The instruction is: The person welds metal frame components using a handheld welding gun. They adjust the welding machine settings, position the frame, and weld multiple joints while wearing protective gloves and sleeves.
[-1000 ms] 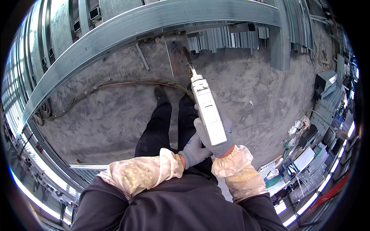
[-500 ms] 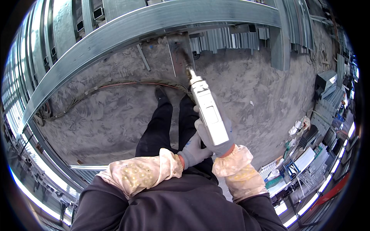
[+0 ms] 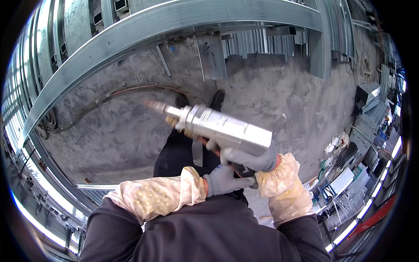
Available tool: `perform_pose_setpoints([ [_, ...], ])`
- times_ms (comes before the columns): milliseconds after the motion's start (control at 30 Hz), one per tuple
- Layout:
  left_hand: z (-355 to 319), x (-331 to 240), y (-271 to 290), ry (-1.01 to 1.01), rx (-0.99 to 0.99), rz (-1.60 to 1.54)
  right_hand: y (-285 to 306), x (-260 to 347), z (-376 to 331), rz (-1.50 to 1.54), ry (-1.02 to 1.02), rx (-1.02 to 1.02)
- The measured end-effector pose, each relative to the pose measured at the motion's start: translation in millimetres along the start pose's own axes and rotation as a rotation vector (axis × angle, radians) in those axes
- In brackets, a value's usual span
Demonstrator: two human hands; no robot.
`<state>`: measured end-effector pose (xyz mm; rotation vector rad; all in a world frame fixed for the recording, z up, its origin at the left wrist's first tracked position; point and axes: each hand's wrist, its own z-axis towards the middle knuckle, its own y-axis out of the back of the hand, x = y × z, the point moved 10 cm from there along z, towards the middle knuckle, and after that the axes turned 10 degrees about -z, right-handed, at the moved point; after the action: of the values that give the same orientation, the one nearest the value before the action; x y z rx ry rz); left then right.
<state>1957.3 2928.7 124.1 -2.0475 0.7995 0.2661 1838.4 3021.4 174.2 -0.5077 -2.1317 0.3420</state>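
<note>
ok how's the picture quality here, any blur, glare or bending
Head view: the silver handheld tool is smeared, probably by motion, most at its nozzle; head view: the long steel beam bows from fisheye distortion; head view: bright strips near the lower-right rim look washed out; head view: the corners are black.

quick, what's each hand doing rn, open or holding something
Left hand: at the dark part under the tool; whether it's closed on it can't be told.
Right hand: closed, holding the silver handheld tool.
</note>
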Motion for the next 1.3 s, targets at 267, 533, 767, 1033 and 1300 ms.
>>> perform_pose_setpoints([
  [267, 4, -3, 1, 0.019, 0.033, 0.103, 8, 7, 0, -0.094, -0.015, -0.068],
  [533, 14, -11, 1, 0.052, 0.08, -0.081, 43, -3, -6, 0.044, 0.049, -0.298],
  [767, 17, -29, 17, -0.002, -0.035, -0.056, 31, 6, -39, -0.776, 0.29, -0.526],
  [1033, 29, 1, 32, 0.014, -0.101, 0.124, 36, -1, -31, -0.772, 0.208, -0.644],
  [1300, 30, -4, 37, -0.209, -0.121, 0.259, 36, -14, -28, -0.934, 0.257, -0.646],
])
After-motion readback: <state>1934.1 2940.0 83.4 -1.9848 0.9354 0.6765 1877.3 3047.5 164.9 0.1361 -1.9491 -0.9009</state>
